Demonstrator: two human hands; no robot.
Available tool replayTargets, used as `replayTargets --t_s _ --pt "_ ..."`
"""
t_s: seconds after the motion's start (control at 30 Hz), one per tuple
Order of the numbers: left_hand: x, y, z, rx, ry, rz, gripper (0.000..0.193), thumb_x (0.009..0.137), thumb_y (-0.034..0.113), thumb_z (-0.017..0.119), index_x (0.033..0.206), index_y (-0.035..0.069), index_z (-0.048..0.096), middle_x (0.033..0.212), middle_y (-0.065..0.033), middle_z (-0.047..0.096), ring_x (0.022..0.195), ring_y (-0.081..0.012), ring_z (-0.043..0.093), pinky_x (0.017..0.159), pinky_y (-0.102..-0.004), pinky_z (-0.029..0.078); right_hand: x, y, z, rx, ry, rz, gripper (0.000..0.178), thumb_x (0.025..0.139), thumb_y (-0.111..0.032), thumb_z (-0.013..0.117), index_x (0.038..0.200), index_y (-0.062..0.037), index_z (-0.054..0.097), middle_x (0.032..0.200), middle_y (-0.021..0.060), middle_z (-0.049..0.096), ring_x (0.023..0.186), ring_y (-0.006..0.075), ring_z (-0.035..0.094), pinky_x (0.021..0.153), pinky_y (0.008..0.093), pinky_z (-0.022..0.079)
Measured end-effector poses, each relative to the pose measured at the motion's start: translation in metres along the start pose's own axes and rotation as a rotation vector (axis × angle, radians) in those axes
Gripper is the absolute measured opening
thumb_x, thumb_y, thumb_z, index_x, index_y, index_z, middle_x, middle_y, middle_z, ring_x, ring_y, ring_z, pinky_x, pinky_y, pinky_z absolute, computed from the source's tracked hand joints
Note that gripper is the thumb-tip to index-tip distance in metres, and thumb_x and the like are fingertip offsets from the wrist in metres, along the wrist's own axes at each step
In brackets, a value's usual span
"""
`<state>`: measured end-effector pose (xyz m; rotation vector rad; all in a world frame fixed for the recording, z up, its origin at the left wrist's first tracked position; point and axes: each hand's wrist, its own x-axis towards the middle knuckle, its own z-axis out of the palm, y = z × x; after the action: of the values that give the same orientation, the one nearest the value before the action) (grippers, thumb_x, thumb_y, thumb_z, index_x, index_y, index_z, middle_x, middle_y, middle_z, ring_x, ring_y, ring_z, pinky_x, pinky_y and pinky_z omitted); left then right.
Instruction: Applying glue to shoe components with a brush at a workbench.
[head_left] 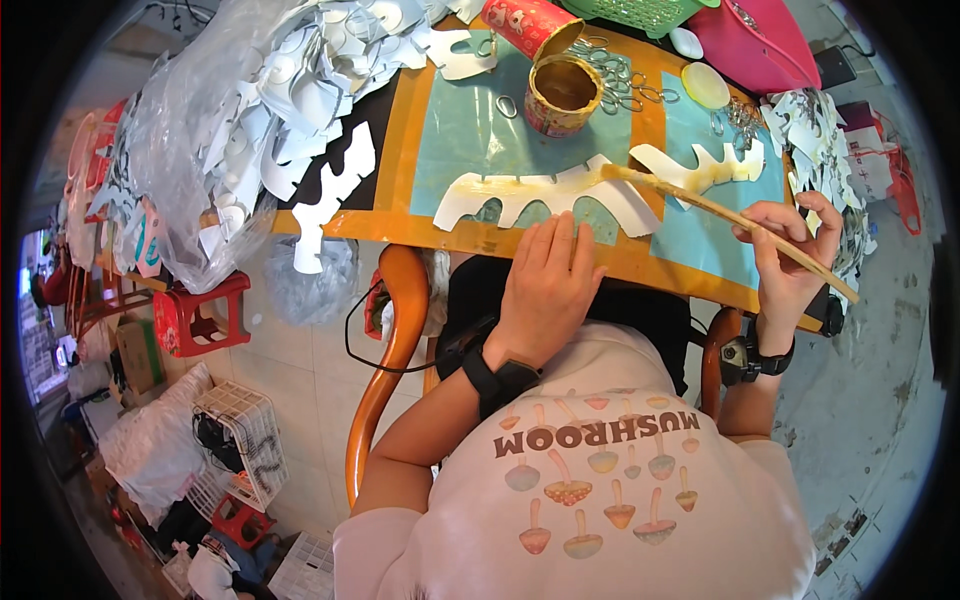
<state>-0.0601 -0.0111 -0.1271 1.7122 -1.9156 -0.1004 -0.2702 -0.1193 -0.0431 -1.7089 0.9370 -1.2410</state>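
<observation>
My right hand (790, 255) is closed around a long wooden stick (735, 217). The stick's far end rests on the right part of a white cut-out piece (480, 187) with scalloped notches, and a yellowish glue-like smear runs along its upper edge. My left hand (550, 285) lies with its fingers stretched out at the piece's lower edge, over the table edge. Another notched piece (710, 172), smeared yellow, is on the blue sheet (440, 130) to the right. Behind the pieces stands an open tin (557, 120) with brown stuff inside.
A red canister (525, 25) tilts behind the tin. Scissor-like metal clips (625, 85) lie beside it. White cut-outs (310, 80) heap at the left near a plastic bag (170, 150); glued-looking pieces (810, 130) pile at the right. A pink basin (755, 50) stands far right.
</observation>
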Motion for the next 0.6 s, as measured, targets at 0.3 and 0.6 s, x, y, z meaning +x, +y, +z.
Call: replayTargets --t_s 0.3,0.6 --pt "0.0012 0.0036 -0.0009 -0.019 -0.002 -0.017 0.051 0.076 0.021 0.070 0.117 -0.003 0.053 0.120 -0.0203 0.052 0.111 -0.0336 0.050 0.097 -0.0438 0.038 -0.0003 0.0015 0.0092 -0.004 -0.012 0.009 0.047 0.080 0.011 0.056 0.118 -0.0042 0.034 0.088 0.0146 0.064 0.078 0.0180 0.065 0.073 0.0328 0.057" --pt "0.0080 0.0089 -0.0031 -0.004 -0.025 -0.015 0.054 0.074 0.022 0.071 0.118 -0.002 0.051 0.116 -0.0150 0.053 0.106 -0.0332 0.049 0.094 -0.0438 0.038 0.0005 0.0011 0.0087 0.031 -0.009 0.020 0.045 0.081 0.011 0.056 0.118 -0.0033 0.035 0.088 0.0138 0.064 0.079 0.0172 0.065 0.073 0.0319 0.058"
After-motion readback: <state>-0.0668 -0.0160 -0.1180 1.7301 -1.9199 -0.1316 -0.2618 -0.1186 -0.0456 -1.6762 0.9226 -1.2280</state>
